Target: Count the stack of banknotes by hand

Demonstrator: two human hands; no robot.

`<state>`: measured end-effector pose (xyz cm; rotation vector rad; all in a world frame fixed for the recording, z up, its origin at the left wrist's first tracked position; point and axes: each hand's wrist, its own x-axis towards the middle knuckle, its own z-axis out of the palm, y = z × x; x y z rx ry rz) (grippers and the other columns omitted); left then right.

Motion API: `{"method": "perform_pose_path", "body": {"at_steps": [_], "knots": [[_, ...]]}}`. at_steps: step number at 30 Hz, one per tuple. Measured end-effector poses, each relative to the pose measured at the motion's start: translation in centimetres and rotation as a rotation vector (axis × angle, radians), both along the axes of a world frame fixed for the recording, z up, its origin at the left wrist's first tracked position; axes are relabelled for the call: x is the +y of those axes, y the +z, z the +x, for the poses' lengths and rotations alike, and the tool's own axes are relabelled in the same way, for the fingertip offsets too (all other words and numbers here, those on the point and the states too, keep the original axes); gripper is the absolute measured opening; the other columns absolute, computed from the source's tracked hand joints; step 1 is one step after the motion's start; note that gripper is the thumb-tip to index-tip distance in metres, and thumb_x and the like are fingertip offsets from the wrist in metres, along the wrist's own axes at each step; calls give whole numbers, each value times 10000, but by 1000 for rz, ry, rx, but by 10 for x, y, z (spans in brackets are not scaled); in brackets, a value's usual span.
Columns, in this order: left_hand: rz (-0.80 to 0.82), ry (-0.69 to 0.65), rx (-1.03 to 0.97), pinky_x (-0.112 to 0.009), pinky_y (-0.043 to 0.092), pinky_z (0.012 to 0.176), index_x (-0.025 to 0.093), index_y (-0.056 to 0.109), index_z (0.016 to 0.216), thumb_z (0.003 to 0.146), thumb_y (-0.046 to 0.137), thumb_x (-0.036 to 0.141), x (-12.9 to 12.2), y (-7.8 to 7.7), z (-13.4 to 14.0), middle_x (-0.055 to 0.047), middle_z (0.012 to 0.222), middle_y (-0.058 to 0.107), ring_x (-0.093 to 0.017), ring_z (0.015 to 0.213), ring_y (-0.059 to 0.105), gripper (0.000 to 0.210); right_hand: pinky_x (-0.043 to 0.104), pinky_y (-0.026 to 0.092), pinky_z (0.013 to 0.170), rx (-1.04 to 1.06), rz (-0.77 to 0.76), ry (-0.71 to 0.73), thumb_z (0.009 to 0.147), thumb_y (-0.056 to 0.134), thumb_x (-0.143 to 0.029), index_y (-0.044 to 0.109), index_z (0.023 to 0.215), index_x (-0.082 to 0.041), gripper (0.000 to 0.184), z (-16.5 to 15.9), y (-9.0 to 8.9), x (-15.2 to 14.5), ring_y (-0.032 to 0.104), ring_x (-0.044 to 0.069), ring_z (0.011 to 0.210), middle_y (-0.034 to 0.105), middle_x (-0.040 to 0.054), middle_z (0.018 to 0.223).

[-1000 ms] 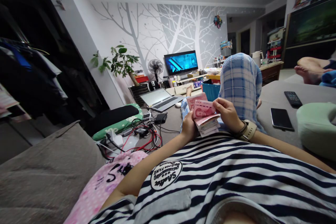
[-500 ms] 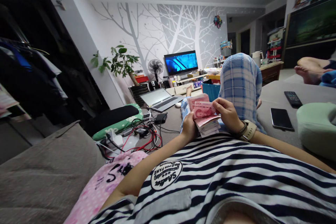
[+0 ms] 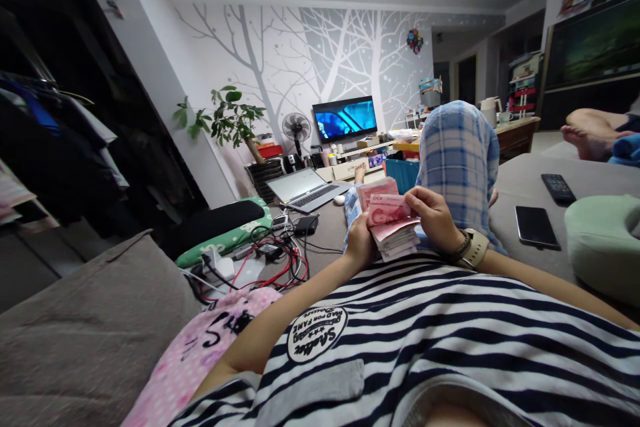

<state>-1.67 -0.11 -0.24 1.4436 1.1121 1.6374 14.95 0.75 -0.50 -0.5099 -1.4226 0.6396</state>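
Note:
A thick wad of banknotes (image 3: 399, 244) is folded over in front of my striped shirt, its pinkish-red notes fanned toward my knees. My left hand (image 3: 359, 240) is closed around the wad's left side, thumb against the notes. With my right hand (image 3: 437, 216) I pinch the right end of a red 100 banknote (image 3: 387, 208) that stands up from the fold. The lower part of the wad shows several pale layered edges. A watch with a light strap (image 3: 475, 249) and a dark bracelet are on my right wrist.
To the left lie tangled cables (image 3: 290, 253), an open laptop (image 3: 306, 191) and a white mouse (image 3: 340, 200). On the right are a phone (image 3: 537, 226), a remote control (image 3: 557, 188) and a green neck pillow (image 3: 603, 240). Another person's foot (image 3: 583, 137) rests at far right.
My hands and the wad stay almost in place; the pinched red note has shifted very slightly. The picture on the television has changed.

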Motion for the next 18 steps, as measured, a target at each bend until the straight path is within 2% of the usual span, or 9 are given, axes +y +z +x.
{"method": "perform_pose_path", "body": {"at_steps": [6,10,13,18], "knots": [[-47,7,-26,-321,515,796,205,702,664,883,438,186,-11,8,5,-31,669,697,-217,765,614,343,291,325,568,2,8,3,847,689,-575,585,643,-203,437,0,1,-1,425,133,580,510,-16,596],[-40,17,-1,-332,524,808,207,699,661,903,441,204,-10,8,5,-49,690,702,-229,793,627,354,291,336,569,3,8,17,847,688,-590,594,650,-204,443,0,1,-2,431,134,579,525,-12,601],[19,39,89,-345,527,841,212,676,648,908,447,211,-7,5,1,-63,765,728,-231,822,633,347,287,336,563,11,5,32,842,694,-589,601,653,-201,441,0,1,-2,435,132,577,536,-9,605],[116,69,293,-342,510,909,223,658,684,843,573,196,2,-5,-8,-53,850,741,-221,884,640,182,277,331,540,17,-1,41,825,701,-604,590,640,-201,458,-1,2,-3,424,123,553,504,-20,572]]}}
